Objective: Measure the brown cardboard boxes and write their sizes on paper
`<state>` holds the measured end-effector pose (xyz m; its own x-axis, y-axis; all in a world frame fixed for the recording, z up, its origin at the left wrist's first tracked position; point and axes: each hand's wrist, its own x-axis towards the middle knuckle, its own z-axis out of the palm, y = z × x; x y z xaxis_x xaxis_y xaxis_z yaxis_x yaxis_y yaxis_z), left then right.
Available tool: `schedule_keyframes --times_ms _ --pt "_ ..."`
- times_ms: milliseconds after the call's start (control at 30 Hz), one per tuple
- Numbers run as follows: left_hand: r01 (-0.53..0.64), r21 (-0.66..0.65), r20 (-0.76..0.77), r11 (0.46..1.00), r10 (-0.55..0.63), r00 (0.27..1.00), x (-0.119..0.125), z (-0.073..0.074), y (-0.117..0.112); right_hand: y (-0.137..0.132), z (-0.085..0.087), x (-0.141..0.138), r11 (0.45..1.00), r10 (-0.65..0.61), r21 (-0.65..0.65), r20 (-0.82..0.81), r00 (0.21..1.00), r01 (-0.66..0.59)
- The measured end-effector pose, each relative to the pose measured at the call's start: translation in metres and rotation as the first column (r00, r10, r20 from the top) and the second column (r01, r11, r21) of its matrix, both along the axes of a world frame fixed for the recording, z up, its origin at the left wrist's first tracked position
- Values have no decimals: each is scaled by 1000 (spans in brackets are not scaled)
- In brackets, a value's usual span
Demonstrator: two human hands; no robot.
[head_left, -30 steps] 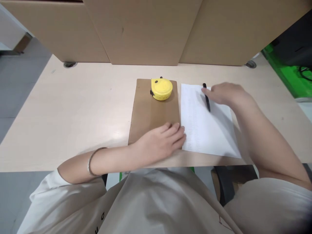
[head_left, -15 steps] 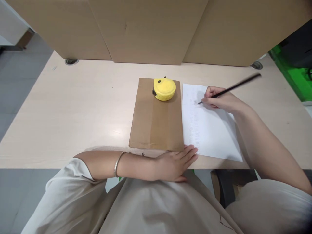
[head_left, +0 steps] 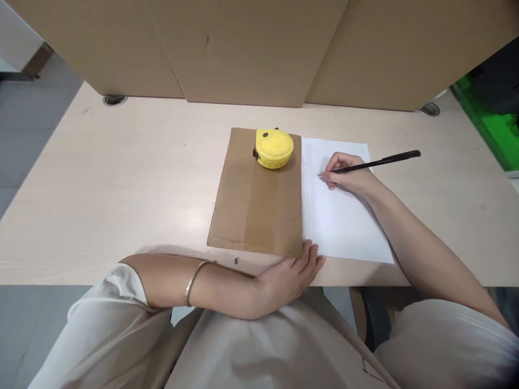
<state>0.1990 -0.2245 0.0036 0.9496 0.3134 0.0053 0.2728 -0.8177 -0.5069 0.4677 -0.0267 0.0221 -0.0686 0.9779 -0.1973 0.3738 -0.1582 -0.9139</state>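
My right hand [head_left: 348, 173] grips a slim black pen [head_left: 389, 160], its tip at the column of small handwriting on a white sheet of paper [head_left: 348, 227]. The fingers of my left hand [head_left: 294, 273] are stretched out at the sheet's bottom left corner, touching it beside the lower right corner of a brown cardboard piece [head_left: 259, 210]; its thumb is hidden. The cardboard lies flat along the sheet's left side and covers its left edge. On the cardboard's far end sits a yellow tape measure [head_left: 274, 148] with black parts.
Tall cardboard panels [head_left: 247, 54] stand along the back of the pale wooden table [head_left: 121, 178]. Cable holes show at the back left [head_left: 115, 100] and back right [head_left: 430, 109]. The table's front edge runs close to my body.
The sheet has shifted left, its left edge now against or under the cardboard. My right hand has moved left and the pen lies lower. My left hand's fingers have drawn in slightly.
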Motion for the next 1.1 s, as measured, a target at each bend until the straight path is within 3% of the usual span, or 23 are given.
schedule_keyframes --times_ms 333,500,800,1100 --pt "85 -10 -160 996 -86 983 -2 16 7 -2 -3 2 1000 -9 20 41 999 8" --pt "55 -24 -50 998 -57 997 -4 11 5 -2 -3 2 1000 -26 11 89 996 25" --pt "61 -27 -30 998 -62 998 -5 8 5 1 -8 3 994 -30 113 117 993 16" --pt "58 -33 8 998 -58 998 -5 5 6 -6 -3 6 998 36 48 52 998 -39"
